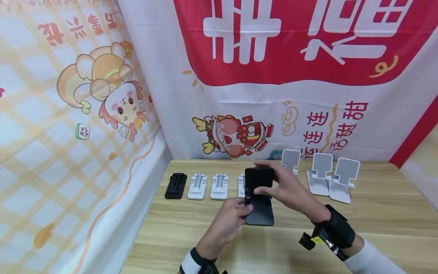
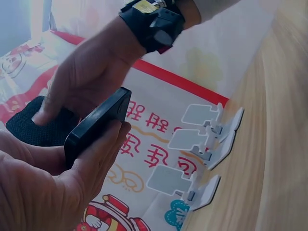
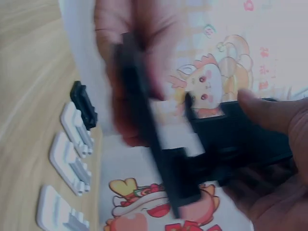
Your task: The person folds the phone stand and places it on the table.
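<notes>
I hold a black folding phone stand above the wooden table, its upper plate hinged up from the flat base. My left hand grips the base's left edge between thumb and fingers. My right hand pinches the upper plate, thumb below and fingers over its top edge. In the left wrist view the base edge lies across my left fingers. The right wrist view shows the stand, blurred, and my right thumb on the plate.
A row of folded stands lies behind my hands: one black, then white ones. Three unfolded white stands rise at the back right. Printed cloth banners close off the back and left sides.
</notes>
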The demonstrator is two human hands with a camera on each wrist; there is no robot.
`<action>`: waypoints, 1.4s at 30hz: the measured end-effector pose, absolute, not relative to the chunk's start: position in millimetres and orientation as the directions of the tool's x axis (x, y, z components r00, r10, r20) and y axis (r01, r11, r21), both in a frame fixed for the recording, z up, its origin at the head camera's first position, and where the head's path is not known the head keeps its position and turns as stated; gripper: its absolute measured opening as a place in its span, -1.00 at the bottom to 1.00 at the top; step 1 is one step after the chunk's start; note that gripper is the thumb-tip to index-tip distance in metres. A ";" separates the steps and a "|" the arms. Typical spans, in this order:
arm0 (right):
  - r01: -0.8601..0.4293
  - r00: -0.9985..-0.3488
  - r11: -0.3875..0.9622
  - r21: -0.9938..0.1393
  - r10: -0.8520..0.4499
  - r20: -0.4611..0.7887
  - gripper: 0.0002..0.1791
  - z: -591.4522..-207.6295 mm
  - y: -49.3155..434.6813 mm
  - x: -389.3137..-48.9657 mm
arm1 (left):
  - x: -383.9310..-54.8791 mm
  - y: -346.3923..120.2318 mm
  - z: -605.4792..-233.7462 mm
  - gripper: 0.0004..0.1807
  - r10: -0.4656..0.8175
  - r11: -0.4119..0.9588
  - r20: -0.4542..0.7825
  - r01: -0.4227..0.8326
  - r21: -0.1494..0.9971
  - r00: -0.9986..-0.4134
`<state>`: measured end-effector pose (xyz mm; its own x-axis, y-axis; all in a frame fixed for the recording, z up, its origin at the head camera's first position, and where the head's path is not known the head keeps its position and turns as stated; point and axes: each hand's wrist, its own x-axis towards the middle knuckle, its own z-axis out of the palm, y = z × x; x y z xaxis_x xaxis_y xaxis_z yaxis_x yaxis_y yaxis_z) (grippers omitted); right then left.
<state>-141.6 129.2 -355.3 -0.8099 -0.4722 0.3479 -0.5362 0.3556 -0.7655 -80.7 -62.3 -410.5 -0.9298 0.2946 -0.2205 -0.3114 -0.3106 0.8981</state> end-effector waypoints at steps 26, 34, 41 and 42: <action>-0.768 -0.611 0.501 -0.400 -0.383 0.693 -0.56 -348.3 121.6 -125.9 | -78.3 -69.3 -409.0 -0.54 0.233 -0.190 -0.232 -0.278 0.942 -0.944; -0.809 -0.526 0.526 -0.262 -0.450 0.721 -0.72 -332.9 120.2 -115.3 | -80.6 -71.7 -413.3 -0.55 0.197 -0.172 -0.235 -0.270 0.947 -0.952; -0.842 -0.511 0.469 -0.269 -0.529 0.678 -0.73 -346.8 111.0 -104.8 | -82.3 -79.1 -405.4 -0.55 0.190 -0.193 -0.250 -0.286 0.939 -0.949; -0.851 -0.500 0.455 -0.261 -0.554 0.666 -0.74 -351.5 108.0 -101.7 | -82.5 -81.2 -402.7 -0.55 0.181 -0.199 -0.239 -0.273 0.941 -0.954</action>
